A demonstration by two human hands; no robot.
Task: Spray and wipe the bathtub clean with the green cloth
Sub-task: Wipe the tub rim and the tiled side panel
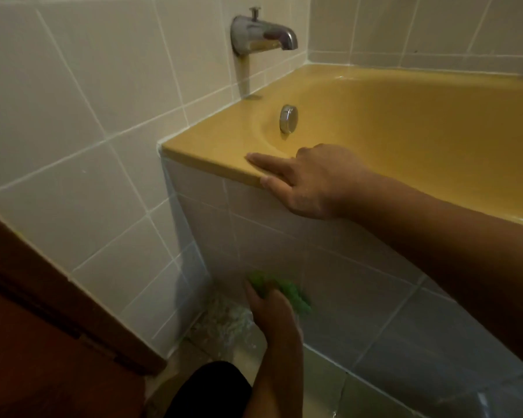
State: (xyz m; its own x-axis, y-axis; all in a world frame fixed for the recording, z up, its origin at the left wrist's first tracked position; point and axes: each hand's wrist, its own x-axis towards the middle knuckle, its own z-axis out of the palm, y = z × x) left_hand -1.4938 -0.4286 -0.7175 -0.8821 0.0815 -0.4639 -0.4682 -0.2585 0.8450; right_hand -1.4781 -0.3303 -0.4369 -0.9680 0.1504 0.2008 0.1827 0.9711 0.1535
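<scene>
Left hand (271, 306) is clenched around the green cloth (287, 289), bunching it into a wad and pressing it against the grey tiled front panel (360, 282) low down, close to the floor (224, 324). The view is blurred there, so the exact lie of the fingers cannot be made out. Part of the cloth sticks out to the right of the grip.

Right hand (308, 182) rests on the front rim (212, 149) of the yellow bathtub (420, 122), holding nothing. Its forefinger lies straight along the top and its thumb sits against the outer edge, which looks like a brace for leaning. The other fingers are hidden on the basin side.

A chrome spout (263, 34) juts from the white wall tiles above the tub's end, and a round overflow cap (289, 119) sits on the inner wall below it. No spray bottle is in view.

The cloth looks light, soft and limp, probably damp, so it should fold to any surface and take pressure through the palm. Gathering it in the middle, as now, probably suits scrubbing grout lines. Spreading it flat under the fingers would cover more tile per stroke. The glazed tub and tiles are likely slick when wet, so the bracing hand may slide.
</scene>
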